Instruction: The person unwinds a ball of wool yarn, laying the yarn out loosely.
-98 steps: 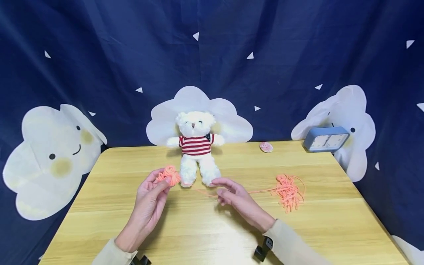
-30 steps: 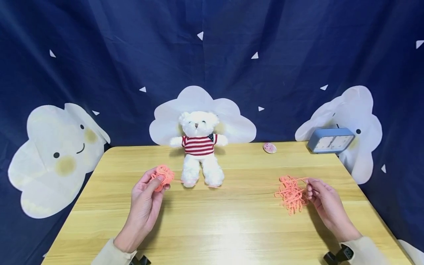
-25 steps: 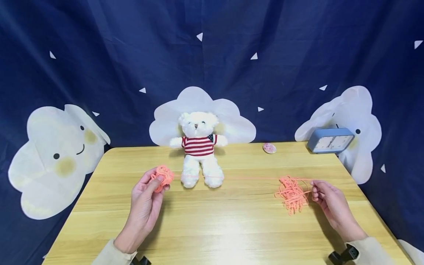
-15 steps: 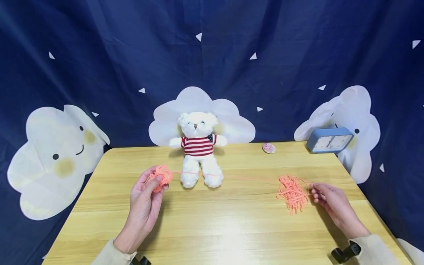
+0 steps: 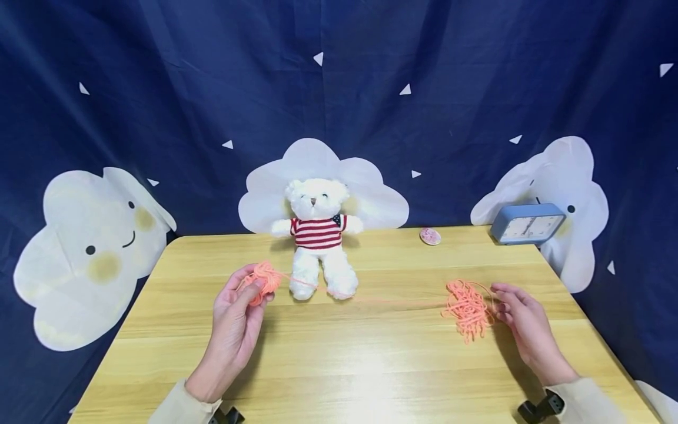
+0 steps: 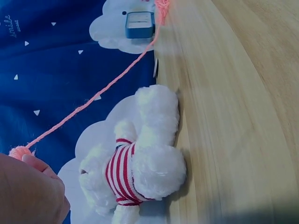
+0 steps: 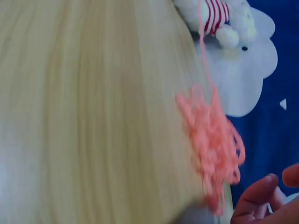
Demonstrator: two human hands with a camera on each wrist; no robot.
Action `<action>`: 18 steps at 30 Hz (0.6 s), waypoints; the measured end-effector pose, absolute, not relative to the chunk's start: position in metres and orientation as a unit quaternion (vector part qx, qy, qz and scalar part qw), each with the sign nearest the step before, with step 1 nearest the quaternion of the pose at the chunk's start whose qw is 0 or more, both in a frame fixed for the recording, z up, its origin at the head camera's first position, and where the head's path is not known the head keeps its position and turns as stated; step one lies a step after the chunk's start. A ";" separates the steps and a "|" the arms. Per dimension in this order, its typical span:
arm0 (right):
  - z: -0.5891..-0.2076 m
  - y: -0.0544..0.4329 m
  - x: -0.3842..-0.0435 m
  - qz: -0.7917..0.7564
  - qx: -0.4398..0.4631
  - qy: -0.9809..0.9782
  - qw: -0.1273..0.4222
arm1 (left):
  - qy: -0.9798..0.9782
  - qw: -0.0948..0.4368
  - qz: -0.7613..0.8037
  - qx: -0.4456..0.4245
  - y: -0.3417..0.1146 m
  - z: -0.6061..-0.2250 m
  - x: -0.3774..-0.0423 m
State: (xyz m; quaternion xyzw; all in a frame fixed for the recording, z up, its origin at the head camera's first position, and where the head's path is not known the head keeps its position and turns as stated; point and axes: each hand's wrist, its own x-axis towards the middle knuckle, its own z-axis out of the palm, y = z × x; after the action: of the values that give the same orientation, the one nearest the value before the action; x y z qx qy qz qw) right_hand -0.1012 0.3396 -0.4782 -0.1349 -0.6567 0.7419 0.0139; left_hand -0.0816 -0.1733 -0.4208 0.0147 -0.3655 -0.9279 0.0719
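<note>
My left hand (image 5: 234, 321) holds a small wound ball of coral yarn (image 5: 267, 278) between thumb and fingers, raised over the table left of the teddy bear's feet. From the ball a single strand (image 6: 93, 99) runs past the bear's legs to a loose, tangled heap of the same yarn (image 5: 468, 310) on the right of the table. My right hand (image 5: 528, 330) is just right of that heap, beside a loop that curves out of it. In the right wrist view, thumb and fingers (image 7: 259, 191) stand apart with no yarn between them.
A white teddy bear (image 5: 318, 232) in a red-striped shirt sits at the back middle of the wooden table (image 5: 339, 365). Behind the heap lie a round pink disc (image 5: 430, 237) and a blue clock (image 5: 528, 224) near the back edge. A navy cloud-print curtain (image 5: 360, 88) hangs behind.
My right hand went from the bear's feet to the heap, pinched a strand and pulled it rightward, then released it and drew slightly back left. The strand between ball and heap now sags.
</note>
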 end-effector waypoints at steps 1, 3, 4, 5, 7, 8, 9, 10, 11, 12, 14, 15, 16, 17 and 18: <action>-0.476 0.335 -0.101 0.742 -0.136 -0.656 0.022 | -0.365 0.071 -0.928 0.016 -0.173 -0.420 -0.081; -0.473 0.325 -0.101 0.748 -0.131 -0.650 0.030 | -0.363 0.067 -0.929 0.017 -0.173 -0.420 -0.081; -0.471 0.320 -0.101 0.751 -0.124 -0.648 0.030 | -0.363 0.067 -0.929 0.017 -0.173 -0.420 -0.081; -0.469 0.314 -0.102 0.753 -0.117 -0.646 0.027 | -0.364 0.066 -0.929 0.018 -0.173 -0.420 -0.081; -0.466 0.300 -0.103 0.757 -0.099 -0.646 0.021 | -0.365 0.065 -0.929 0.018 -0.173 -0.419 -0.080; -0.464 0.293 -0.104 0.758 -0.091 -0.645 0.017 | -0.366 0.064 -0.928 0.017 -0.173 -0.419 -0.080; -0.463 0.286 -0.105 0.758 -0.083 -0.647 0.011 | -0.368 0.063 -0.927 0.016 -0.173 -0.419 -0.080; -0.462 0.278 -0.107 0.756 -0.075 -0.650 0.004 | -0.370 0.063 -0.927 0.015 -0.172 -0.419 -0.080; -0.461 0.271 -0.109 0.752 -0.071 -0.655 -0.003 | -0.371 0.063 -0.926 0.014 -0.172 -0.419 -0.080; -0.460 0.262 -0.111 0.747 -0.066 -0.661 -0.012 | -0.373 0.063 -0.926 0.012 -0.172 -0.419 -0.080; -0.459 0.246 -0.116 0.732 -0.056 -0.678 -0.038 | -0.374 0.063 -0.925 0.010 -0.172 -0.419 -0.080; -0.459 0.239 -0.119 0.723 -0.049 -0.687 -0.052 | -0.375 0.063 -0.925 0.010 -0.171 -0.419 -0.080; -0.459 0.231 -0.121 0.713 -0.042 -0.696 -0.066 | -0.376 0.063 -0.925 0.009 -0.171 -0.419 -0.080; -0.460 0.223 -0.123 0.705 -0.034 -0.704 -0.080 | -0.376 0.062 -0.924 0.010 -0.171 -0.419 -0.079; -0.460 0.216 -0.124 0.697 -0.024 -0.710 -0.093 | -0.379 0.061 -0.923 0.010 -0.171 -0.419 -0.079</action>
State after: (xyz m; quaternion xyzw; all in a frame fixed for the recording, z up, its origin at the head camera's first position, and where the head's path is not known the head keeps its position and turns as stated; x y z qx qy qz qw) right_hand -0.1243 0.2156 -0.4600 -0.0240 -0.7104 0.6972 -0.0930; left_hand -0.0793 -0.1707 -0.4190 0.0101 -0.3787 -0.9234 0.0614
